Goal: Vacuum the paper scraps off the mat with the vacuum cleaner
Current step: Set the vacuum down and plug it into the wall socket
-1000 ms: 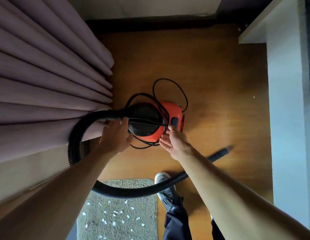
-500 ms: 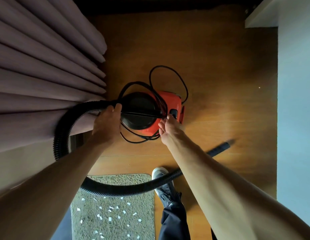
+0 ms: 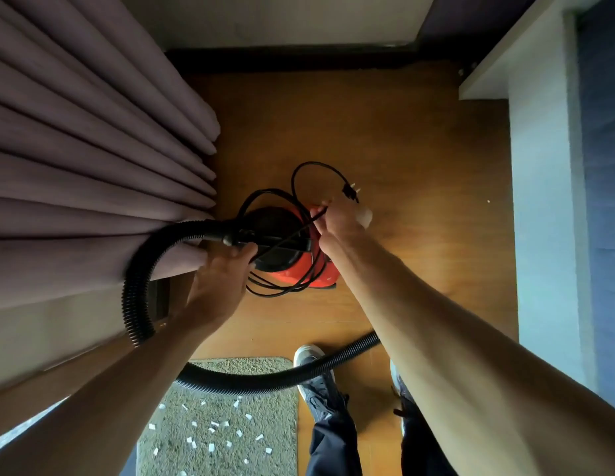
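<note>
Head view: centre frame, the left hand (image 3: 218, 286) rests on the rounded red-and-black plastic vacuum cleaner (image 3: 285, 249); the right hand (image 3: 337, 225) pinches its thin black cord (image 3: 313, 173). Lower centre, white paper scraps (image 3: 213, 438) dot the shaggy beige mat (image 3: 264, 438) beneath a ribbed black hose (image 3: 251, 383).

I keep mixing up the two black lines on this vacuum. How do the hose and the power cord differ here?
The hose is thick and ribbed; the power cord is thin and smooth. The hose sweeps in one wide arc past the curtain and over the mat's edge; the cord lies in tight loops around the red vacuum cleaner. The right hand pinches the cord, while the left hand rests near the hose joint. Both are black.
</note>
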`<state>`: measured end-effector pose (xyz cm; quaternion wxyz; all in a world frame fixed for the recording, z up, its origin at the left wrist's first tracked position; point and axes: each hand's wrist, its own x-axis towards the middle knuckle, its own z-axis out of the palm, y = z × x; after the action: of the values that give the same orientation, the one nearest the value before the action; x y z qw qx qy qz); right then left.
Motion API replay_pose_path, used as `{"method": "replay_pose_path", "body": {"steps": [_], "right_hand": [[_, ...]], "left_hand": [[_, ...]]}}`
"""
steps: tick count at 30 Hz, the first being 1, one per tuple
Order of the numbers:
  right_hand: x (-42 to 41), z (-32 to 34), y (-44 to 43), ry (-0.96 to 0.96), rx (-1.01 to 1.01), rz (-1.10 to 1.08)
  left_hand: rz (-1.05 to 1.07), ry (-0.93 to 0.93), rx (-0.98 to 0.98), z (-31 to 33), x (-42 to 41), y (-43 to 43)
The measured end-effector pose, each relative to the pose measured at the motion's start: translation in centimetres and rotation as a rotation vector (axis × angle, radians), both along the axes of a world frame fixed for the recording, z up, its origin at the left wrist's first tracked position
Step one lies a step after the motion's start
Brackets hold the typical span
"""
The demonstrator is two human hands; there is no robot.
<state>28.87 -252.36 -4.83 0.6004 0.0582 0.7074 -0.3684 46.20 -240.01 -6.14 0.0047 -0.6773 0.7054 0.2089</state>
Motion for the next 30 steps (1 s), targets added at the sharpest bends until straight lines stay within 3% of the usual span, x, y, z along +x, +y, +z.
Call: {"method": "replay_pose_path", "body": {"steps": [3, 7, 13, 19, 30], "right_hand": [[-0.2, 2.7, -1.7, 0.08, -0.125, 0.102], [-1.5, 6.7, -3.7, 0.213, -0.25, 0.18], [-5.1, 15.2, -6.8, 0.496, -0.47, 0.377], [-9.4, 23.9, -10.0, 0.794, -0.639, 0.591], [-14.8, 40.9, -13.8, 1.033, -0.782, 0.637]], "left_hand": [[0.013, 0.126, -0.059, 1.9, -1.6, 0.0], [-0.023, 0.159, -0.146, 5.5, -4.8, -0.7], [0.077, 0.402, -0.196, 12.4, -10.7, -2.9], [0.072, 0.441, -0.205, 20.2, -16.5, -5.9], [0.0, 0.519, -0.154, 34.6, -20.7, -11.3]]}}
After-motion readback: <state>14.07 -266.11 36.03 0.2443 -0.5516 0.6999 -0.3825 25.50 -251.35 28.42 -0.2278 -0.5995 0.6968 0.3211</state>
